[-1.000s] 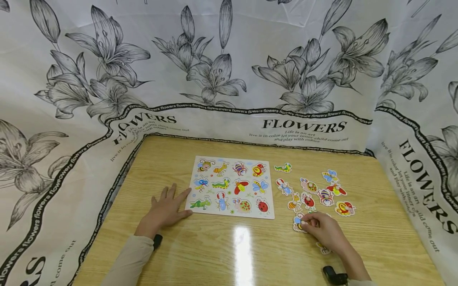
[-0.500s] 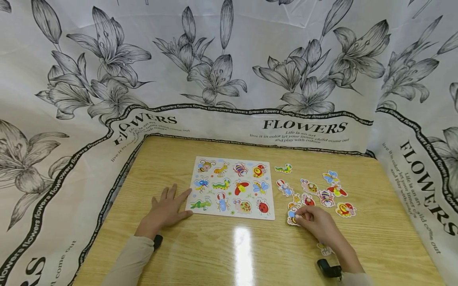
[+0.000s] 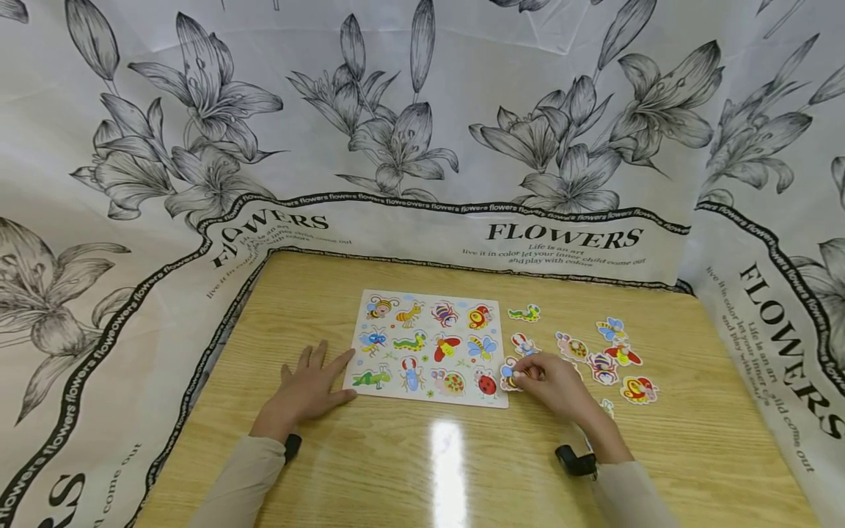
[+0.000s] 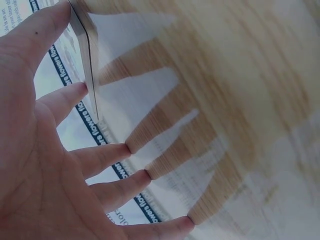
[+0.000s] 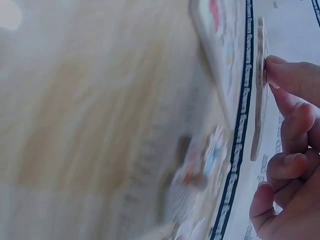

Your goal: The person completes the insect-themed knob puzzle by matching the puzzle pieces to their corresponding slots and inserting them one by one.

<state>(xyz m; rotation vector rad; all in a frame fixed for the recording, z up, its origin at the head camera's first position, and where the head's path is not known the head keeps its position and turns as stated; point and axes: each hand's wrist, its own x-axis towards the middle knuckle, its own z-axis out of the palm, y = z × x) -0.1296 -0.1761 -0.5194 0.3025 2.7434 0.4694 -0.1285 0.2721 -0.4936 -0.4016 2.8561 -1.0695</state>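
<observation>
My right hand (image 3: 554,383) pinches a bee puzzle piece (image 3: 508,375) between thumb and fingertips, just off the right edge of the puzzle board (image 3: 425,394). In the right wrist view that piece (image 5: 259,90) appears edge-on, lifted above the table. My left hand (image 3: 306,389) lies with fingers spread at the board's left edge. Seen from the left wrist, the thumb and index fingertip touch the board's side (image 4: 89,60), and the other fingertips rest on the table. Rows of printed insects cover the board, among them a bee, caterpillar and ladybug.
Several loose insect pieces lie right of the board, including a caterpillar piece (image 3: 524,313), a snail piece (image 3: 571,346), a spider piece (image 3: 603,367) and a butterfly piece (image 3: 639,390). Flower-printed cloth (image 3: 396,227) hangs behind the wooden table (image 3: 370,469).
My right hand has carried the bee piece leftward and up, from below the loose pieces to beside the board's right edge. The left hand has stayed at the board.
</observation>
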